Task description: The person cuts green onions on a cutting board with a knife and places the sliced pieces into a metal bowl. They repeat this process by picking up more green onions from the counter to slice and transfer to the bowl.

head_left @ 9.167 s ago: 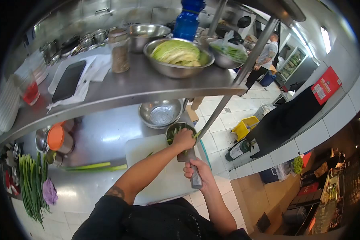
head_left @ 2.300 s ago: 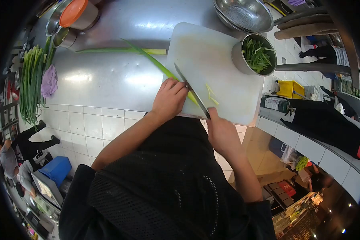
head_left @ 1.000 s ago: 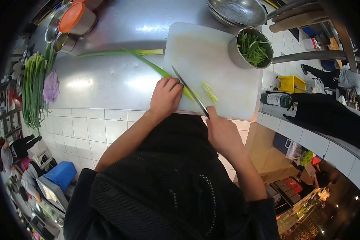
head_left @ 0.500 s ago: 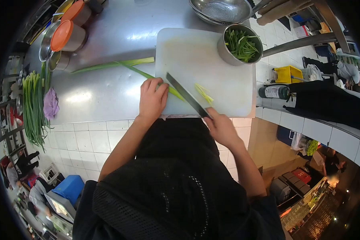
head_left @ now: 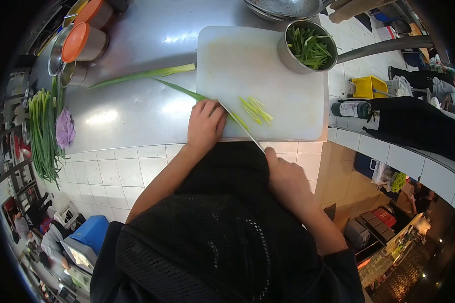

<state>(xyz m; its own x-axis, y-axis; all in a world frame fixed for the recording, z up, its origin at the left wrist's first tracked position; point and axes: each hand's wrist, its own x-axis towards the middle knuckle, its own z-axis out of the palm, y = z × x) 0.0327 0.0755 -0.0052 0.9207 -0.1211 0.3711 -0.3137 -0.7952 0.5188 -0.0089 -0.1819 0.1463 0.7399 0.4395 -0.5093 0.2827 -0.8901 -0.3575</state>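
Note:
My left hand [head_left: 206, 125] presses a spring onion stalk [head_left: 179, 90] against the white cutting board [head_left: 232, 55] near its front edge, fingers curled over it. My right hand [head_left: 288, 174] grips a kitchen knife [head_left: 243, 130], its handle hidden in the fist. The blade runs diagonally beside my left fingertips, across the stalk. To the right of the blade lie cut spring onion strips [head_left: 256, 110] in a loose pile. Another spring onion [head_left: 141, 76] rests on the metal counter [head_left: 121, 111], its pale end by the board.
A metal saucepan [head_left: 283, 55] of cut greens stands on the board's far right corner. Behind it are metal bowls [head_left: 283, 7]. Tubs with orange lids [head_left: 77, 43], a purple cloth [head_left: 65, 129] and a spring onion bunch [head_left: 43, 131] are at left. Other people appear at the edges.
The strip pile has grown. The knife has come down beside my left fingertips, and its blade now shows edge-on. My left hand sits slightly further right along with the stalk.

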